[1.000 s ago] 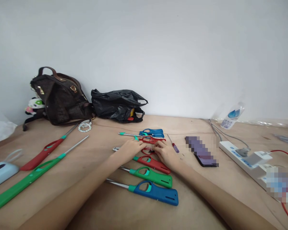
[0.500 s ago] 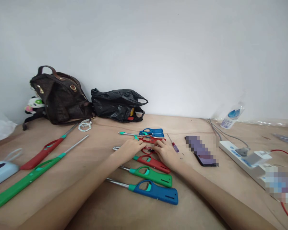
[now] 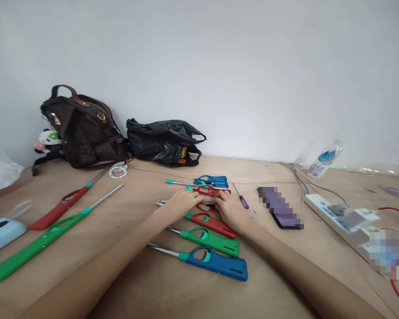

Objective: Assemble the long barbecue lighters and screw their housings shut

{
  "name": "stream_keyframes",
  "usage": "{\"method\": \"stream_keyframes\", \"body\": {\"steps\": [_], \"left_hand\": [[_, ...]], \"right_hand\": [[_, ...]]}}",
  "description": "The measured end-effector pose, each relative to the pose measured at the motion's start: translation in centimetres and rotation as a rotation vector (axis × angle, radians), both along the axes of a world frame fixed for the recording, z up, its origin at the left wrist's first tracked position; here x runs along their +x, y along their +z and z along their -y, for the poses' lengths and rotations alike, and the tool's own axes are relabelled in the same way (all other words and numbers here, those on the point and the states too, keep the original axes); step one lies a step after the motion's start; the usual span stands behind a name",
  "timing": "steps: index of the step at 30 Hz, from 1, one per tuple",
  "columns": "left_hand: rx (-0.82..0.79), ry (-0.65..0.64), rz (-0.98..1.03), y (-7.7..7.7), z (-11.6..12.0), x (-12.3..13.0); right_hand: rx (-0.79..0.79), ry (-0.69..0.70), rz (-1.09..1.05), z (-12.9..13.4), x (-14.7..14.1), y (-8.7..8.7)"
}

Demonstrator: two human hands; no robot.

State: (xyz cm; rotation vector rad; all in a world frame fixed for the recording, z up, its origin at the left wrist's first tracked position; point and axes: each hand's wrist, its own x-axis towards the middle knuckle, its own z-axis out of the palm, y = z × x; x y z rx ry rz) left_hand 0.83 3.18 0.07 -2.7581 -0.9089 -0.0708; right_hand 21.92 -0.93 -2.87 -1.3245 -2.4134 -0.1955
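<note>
In the middle of the table lies a red gas lighter (image 3: 204,206), its casing apparently opened, with a dark inner part showing. My left hand (image 3: 186,201) is closed on its front end, near the metal nozzle (image 3: 161,203). The fingers of my right hand (image 3: 228,206) are bent and closed at its handle end; they partly hide it. Just beyond the fingertips is another red casing half (image 3: 209,190) with a turquoise piece (image 3: 190,188). An opened blue lighter (image 3: 211,181) lies behind that. Nearer me are a whole red lighter (image 3: 216,225), a green lighter (image 3: 213,241) and a blue lighter (image 3: 217,264).
A screwdriver (image 3: 243,201) and tiny screws (image 3: 252,215) lie right of my hands, then a phone (image 3: 281,208) and a power strip (image 3: 332,221). Long red (image 3: 60,208) and green lighters (image 3: 40,243) lie left. A backpack (image 3: 86,133), black plastic bag (image 3: 159,141) and bottle (image 3: 324,159) stand along the wall.
My view has tilted slightly, so everything sits a little higher. Both hands stay at the red lighter, with only small finger movements.
</note>
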Motion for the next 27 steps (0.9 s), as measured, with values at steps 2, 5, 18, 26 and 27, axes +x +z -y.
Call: {"method": "stream_keyframes", "body": {"steps": [2, 5, 18, 26, 27], "left_hand": [[-0.008, 0.003, -0.004, 0.17, 0.11, 0.03], [-0.030, 0.015, -0.004, 0.40, 0.28, 0.06], [-0.033, 0.019, -0.011, 0.94, 0.62, 0.18], [-0.037, -0.010, 0.022, 0.47, 0.31, 0.05], [-0.038, -0.012, 0.026, 0.39, 0.26, 0.02]], "right_hand": [[-0.005, 0.005, -0.013, -0.03, 0.05, 0.00], [-0.009, 0.015, -0.050, -0.18, 0.15, -0.17], [0.022, -0.009, -0.116, -0.59, 0.10, -0.55], [0.022, -0.022, -0.110, -0.59, 0.15, -0.70], [0.017, -0.024, -0.103, -0.55, 0.12, -0.62]]}}
